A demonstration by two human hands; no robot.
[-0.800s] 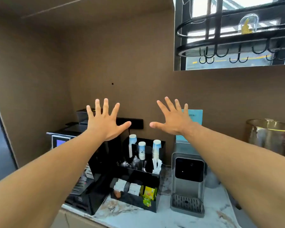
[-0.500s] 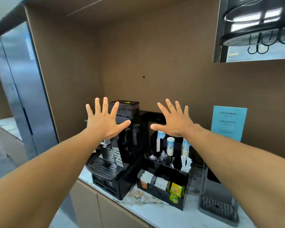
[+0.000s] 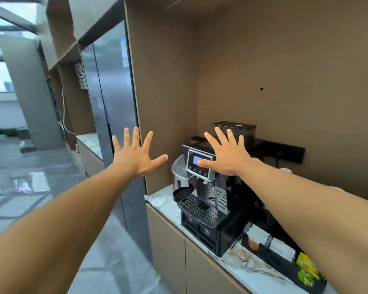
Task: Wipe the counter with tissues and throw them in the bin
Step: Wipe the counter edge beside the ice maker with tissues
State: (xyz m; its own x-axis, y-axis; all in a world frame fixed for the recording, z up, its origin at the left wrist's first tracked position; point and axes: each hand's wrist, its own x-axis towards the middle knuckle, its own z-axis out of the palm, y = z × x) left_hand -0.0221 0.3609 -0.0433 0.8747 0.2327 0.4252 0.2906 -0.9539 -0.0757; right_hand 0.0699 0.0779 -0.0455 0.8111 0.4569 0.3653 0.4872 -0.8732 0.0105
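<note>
Left hand (image 3: 134,153) and right hand (image 3: 227,157) are raised mid-frame, fingers spread, holding nothing; probably a start pose, as wiping has not begun. The worktop (image 3: 168,205) lies lower right under the coffee machine (image 3: 206,187). Neither tissues nor bin can be identified.
</note>
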